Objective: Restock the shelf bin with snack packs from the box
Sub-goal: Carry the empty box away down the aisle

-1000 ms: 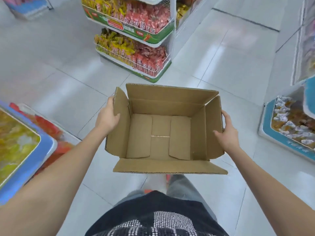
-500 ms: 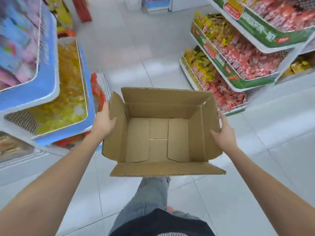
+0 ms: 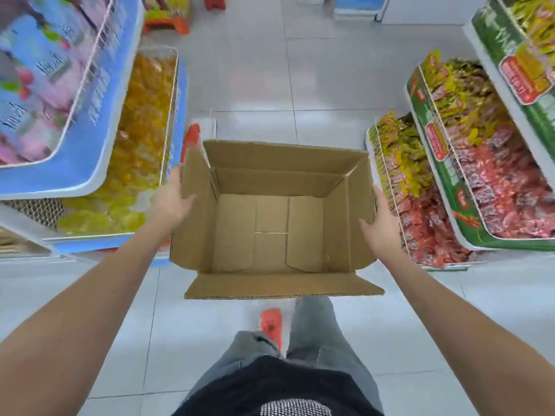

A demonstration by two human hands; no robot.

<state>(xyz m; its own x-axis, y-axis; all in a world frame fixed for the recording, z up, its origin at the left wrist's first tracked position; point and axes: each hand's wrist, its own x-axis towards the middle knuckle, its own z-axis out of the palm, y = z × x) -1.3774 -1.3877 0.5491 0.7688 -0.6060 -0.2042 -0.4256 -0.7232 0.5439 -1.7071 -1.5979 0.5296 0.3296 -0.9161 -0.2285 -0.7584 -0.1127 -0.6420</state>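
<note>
Cardboard is what the task's thing is made of: an open box (image 3: 270,217) with its four flaps folded outward, held in the air above the tiled floor (image 3: 300,85) of a shop aisle, in front of the person's legs. Its inside is seen down to the bottom flaps, and no snack packs are seen in it, so it is judged to be light and easily carried. The walls are stiff corrugated board, yet an empty box of this kind is expected to flex and skew if it is squeezed hard or taken by a loose flap. The surface looks dry and matt, so little slipping is expected. The safest hold is judged to be on the two short side walls, low and opposite each other, as it is taken now.

The left hand (image 3: 171,202) is laid against the left side, behind the raised left flap; its fingers are hidden by the cardboard, so how far they curl cannot be told. The right hand (image 3: 383,226) is pressed against the right wall with the thumb lying forward along the board; its other fingers are not shown clearly.

To the left, a bin of yellow packs (image 3: 141,139) is seen under a blue-edged shelf (image 3: 60,172). To the right, green-fronted wire shelves (image 3: 462,217) are filled with yellow and red packs (image 3: 507,187).
</note>
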